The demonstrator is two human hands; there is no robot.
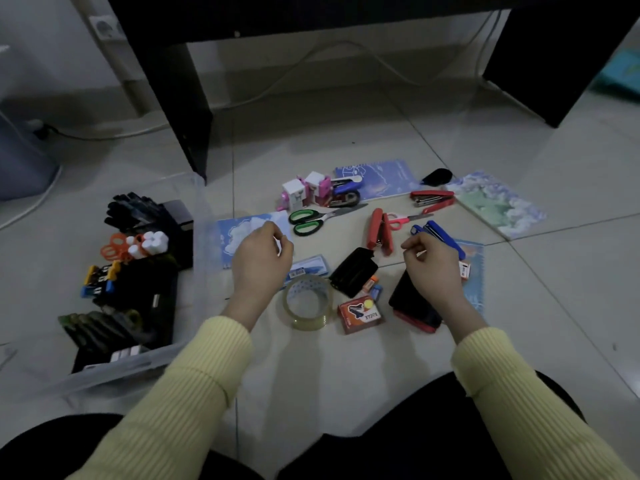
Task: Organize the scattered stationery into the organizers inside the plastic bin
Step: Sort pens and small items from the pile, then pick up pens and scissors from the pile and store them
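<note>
Here the scattered stationery lies on the tiled floor point(346, 368) across the middle of the frame, and the clear plastic bin point(199, 216) with its black organizers point(162, 289) sits at the left, already holding markers, orange scissors and clips.

The left hand point(261, 258) hangs above a blue cloud-print notebook point(239, 233), its fingers point(282, 244) curled in with thumb and forefinger drawn close; whether they pinch anything I cannot tell. The right hand point(433, 265) is likewise loosely curled, fingertips pressed near the thumb, just beside a blue stapler point(441, 233) and over a dark flat item with a red edge point(414, 306); it does not clearly hold either.

Nearest the fingers are the roll of clear tape point(306, 303), between the two wrists, and a red stapler point(379, 232) just above the right hand. The tape roll is probably light, stiff and a little slick, so it is best taken through its core or across its rim. The staplers look dense and rigid; gripping the body mid-length should stop them springing open. The green-handled scissors point(313, 220) are safest lifted by the closed blades or the handles. The small red cardboard box point(360, 313) would crush if squeezed, so a light pinch on its sides suits it. The notebooks are thin and lie flat, so an edge must be lifted first.
</note>
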